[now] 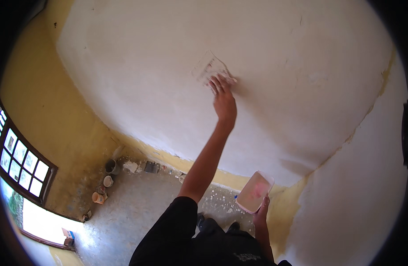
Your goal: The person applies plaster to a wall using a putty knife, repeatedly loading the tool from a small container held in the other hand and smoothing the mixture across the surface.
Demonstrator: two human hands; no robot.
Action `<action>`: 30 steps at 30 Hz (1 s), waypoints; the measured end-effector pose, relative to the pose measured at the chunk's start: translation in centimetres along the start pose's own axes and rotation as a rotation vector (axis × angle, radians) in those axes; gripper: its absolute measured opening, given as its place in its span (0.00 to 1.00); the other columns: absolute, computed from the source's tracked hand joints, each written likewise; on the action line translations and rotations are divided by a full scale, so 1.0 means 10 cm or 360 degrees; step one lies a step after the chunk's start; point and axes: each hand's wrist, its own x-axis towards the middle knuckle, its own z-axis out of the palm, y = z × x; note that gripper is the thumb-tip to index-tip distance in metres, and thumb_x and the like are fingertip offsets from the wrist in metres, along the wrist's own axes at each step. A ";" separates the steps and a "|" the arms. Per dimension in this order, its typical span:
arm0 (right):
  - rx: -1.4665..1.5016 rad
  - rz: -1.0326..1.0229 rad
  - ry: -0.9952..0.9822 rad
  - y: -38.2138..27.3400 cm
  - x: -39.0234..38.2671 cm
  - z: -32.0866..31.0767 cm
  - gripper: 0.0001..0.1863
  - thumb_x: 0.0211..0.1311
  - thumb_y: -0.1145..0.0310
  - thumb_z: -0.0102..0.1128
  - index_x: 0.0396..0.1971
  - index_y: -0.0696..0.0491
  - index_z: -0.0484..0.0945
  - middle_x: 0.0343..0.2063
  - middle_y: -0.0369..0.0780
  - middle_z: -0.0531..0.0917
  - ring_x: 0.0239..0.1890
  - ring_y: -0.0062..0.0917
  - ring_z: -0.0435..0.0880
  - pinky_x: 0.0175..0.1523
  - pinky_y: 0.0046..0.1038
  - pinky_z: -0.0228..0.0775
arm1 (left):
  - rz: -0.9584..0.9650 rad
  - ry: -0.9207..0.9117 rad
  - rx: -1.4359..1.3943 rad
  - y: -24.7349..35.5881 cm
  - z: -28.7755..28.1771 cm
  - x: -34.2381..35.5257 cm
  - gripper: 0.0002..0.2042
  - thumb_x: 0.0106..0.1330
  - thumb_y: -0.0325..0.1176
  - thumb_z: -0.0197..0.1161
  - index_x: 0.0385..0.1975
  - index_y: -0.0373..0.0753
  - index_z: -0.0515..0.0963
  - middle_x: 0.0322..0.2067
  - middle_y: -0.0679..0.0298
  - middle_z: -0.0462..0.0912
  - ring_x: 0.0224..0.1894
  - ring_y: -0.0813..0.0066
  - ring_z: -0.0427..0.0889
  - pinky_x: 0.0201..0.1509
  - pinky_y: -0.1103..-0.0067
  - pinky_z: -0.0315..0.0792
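Note:
My left hand (224, 103) reaches up to the pale wall (137, 75) in front of me. Its fingers press a thin, flat putty spreader (212, 70), smeared with whitish paste, against the surface. The thumb's grip is partly hidden. Lower down on the right, my right hand (260, 213) grips the edge of a shallow rectangular plastic tub (252, 195). The tub is tilted, with pale paste and a pinkish patch inside.
Yellow paint (48, 115) covers the left wall, around a barred window (24, 164). Several buckets, including an orange one (98, 197), stand along that wall. White spatters mark the grey floor (137, 208). A rough-edged corner separates the white right wall (350, 190).

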 end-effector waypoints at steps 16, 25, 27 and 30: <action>-0.0181 -0.0033 0.0085 0.17 0.29 -0.43 0.29 0.70 0.51 0.49 0.61 0.54 0.57 0.50 0.41 0.71 0.50 0.28 0.77 0.46 0.28 0.76 | -0.0654 0.0373 -0.0527 -0.80 -0.46 -0.38 0.07 0.62 0.24 0.52 0.31 0.26 0.75 0.25 0.40 0.79 0.29 0.40 0.79 0.32 0.60 0.71; -0.0168 -0.0029 0.0200 0.11 0.23 -0.20 0.26 0.71 0.52 0.48 0.59 0.54 0.59 0.47 0.41 0.71 0.49 0.28 0.77 0.47 0.30 0.77 | -0.0419 0.0216 -0.0332 0.48 -0.54 0.57 0.16 0.55 0.23 0.51 0.42 0.29 0.78 0.24 0.42 0.81 0.29 0.43 0.81 0.36 0.58 0.75; -0.0171 -0.0044 0.0239 0.11 0.23 -0.24 0.26 0.71 0.52 0.48 0.59 0.54 0.58 0.47 0.41 0.71 0.49 0.28 0.77 0.47 0.30 0.77 | -0.0315 -0.0058 -0.0358 0.92 -0.63 0.43 0.18 0.56 0.23 0.52 0.48 0.29 0.77 0.28 0.42 0.82 0.29 0.45 0.82 0.35 0.59 0.76; -0.0281 -0.0097 0.0136 0.12 0.22 -0.22 0.27 0.71 0.51 0.48 0.60 0.53 0.57 0.48 0.41 0.71 0.50 0.28 0.77 0.48 0.32 0.77 | 0.0085 -0.0017 -0.0446 1.03 -0.53 0.00 0.18 0.58 0.22 0.53 0.49 0.30 0.75 0.36 0.44 0.83 0.31 0.48 0.83 0.34 0.63 0.77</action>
